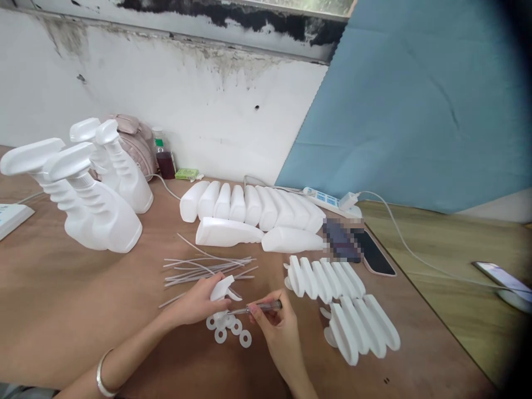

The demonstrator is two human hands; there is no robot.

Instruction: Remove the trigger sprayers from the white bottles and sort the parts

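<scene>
My left hand (202, 302) is closed around a white trigger spray head (221, 288), held just above the table. My right hand (279, 324) grips a screwdriver (268, 305) by its clear handle, with the shaft pointing left toward the lower part of the spray head. Whether its tip touches the head I cannot tell. Below lie several white ring washers (245, 338), partly covered by the head. Thin white dip tubes (199, 268) are scattered behind my left hand. To the right, more white spray heads are lined up in a back row (326, 279) and a front row (363, 327).
White bottles (253, 206) lie along the back, two more in front. Bottles with spray heads (106, 216) stand at left, near a pink bag (135, 147) and a dark-liquid bottle (166, 162). Phones (376, 252) and a power strip (326, 199) with cables are at right.
</scene>
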